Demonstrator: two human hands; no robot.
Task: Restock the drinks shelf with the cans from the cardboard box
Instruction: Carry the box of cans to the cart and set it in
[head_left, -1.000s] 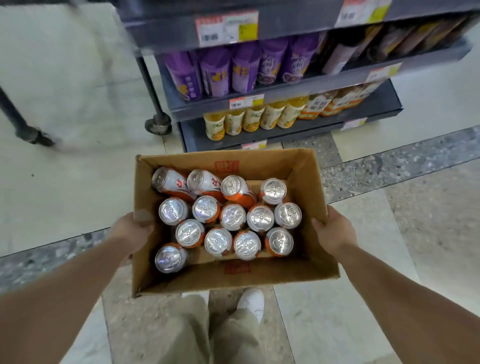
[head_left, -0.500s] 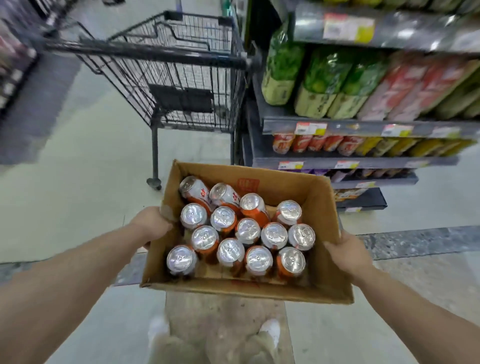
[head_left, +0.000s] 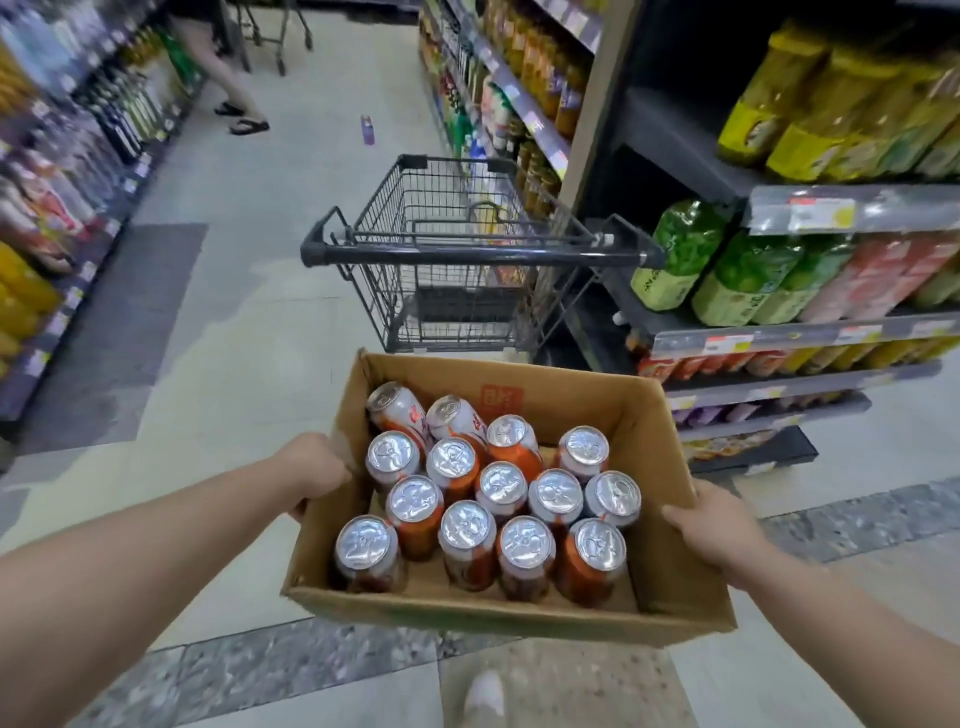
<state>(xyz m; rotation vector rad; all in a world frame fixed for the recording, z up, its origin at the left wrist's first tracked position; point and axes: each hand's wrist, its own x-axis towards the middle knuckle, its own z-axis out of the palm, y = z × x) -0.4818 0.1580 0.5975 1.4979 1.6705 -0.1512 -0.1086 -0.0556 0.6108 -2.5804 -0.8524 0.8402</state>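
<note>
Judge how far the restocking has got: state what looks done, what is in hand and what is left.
Done: nothing shelved that shows. In hand: the left hand and right hand grip the cardboard box by its sides; it is carried in the aisle behind a shopping cart. Left: all thirteen orange cans stand or lean inside, waiting for the drinks shelf.
</note>
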